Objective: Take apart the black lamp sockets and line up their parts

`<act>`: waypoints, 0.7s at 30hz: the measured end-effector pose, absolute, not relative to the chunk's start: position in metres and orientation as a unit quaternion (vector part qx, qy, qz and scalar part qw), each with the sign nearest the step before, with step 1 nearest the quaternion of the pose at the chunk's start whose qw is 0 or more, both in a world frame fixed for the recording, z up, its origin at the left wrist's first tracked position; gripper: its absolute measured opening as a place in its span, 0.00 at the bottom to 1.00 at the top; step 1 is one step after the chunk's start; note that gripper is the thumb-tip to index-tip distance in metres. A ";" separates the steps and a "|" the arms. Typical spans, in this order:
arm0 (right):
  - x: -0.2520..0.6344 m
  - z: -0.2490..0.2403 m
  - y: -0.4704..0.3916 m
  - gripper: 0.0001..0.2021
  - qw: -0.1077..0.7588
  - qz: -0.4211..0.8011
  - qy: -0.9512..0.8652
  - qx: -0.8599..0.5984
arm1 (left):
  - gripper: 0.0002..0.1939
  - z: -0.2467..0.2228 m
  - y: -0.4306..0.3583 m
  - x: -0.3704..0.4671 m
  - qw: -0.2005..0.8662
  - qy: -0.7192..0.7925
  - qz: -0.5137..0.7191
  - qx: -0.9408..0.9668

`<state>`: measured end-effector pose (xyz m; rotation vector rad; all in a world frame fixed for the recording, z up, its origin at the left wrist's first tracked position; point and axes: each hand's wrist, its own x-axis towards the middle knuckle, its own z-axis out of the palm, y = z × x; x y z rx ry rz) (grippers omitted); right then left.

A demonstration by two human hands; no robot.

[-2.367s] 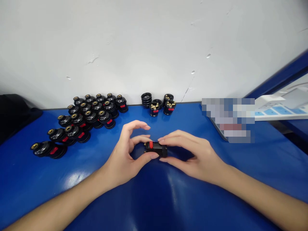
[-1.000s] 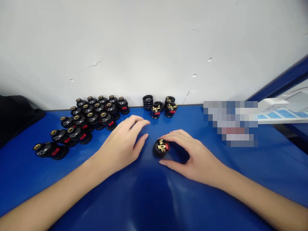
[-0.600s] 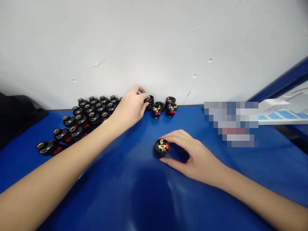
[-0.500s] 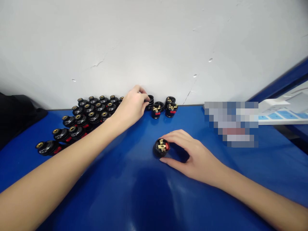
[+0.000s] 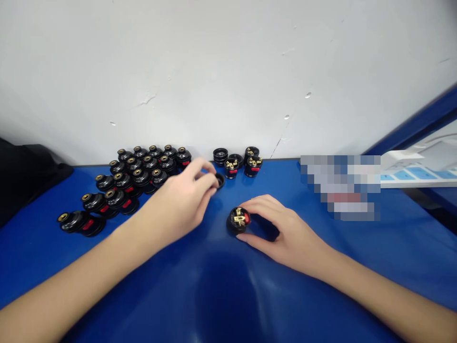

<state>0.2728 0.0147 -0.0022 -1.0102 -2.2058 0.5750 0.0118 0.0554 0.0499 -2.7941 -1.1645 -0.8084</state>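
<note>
And here the left hand (image 5: 185, 197) is pinching a black ring (image 5: 220, 180) in a narrow grip, thumb and fingers partly hiding it; whether that ring is touching the blue table (image 5: 160, 305), you can't tell from here. Over to the right hand (image 5: 285, 231), and it's curving in a wide C around a black socket body (image 5: 237, 221), fingertips and thumb gripping opposite sides. That socket body is standing upright on the table, showing gold contacts (image 5: 239, 218) on top and a red tab (image 5: 247, 218) facing the right hand. The ring is sitting up and to the left of it, the 2 pieces staying apart.

Back by the white wall (image 5: 214, 71), a small ring stack (image 5: 220, 156) is standing beside 3 loose bodies (image 5: 253, 167), their gold contacts facing up. Off to the left, a big cluster of domed black units (image 5: 142, 178) is filling that side in slanting rows, most of them showing a gold center. A black cloth (image 5: 24, 178) is lying at the far left, and a pixelated patch (image 5: 342, 186) is covering something on the right.
</note>
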 end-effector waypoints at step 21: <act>0.273 -0.002 0.015 0.13 0.348 0.235 -0.816 -0.397 | 0.19 0.004 0.019 -0.001 -0.223 -0.423 -0.310 -0.822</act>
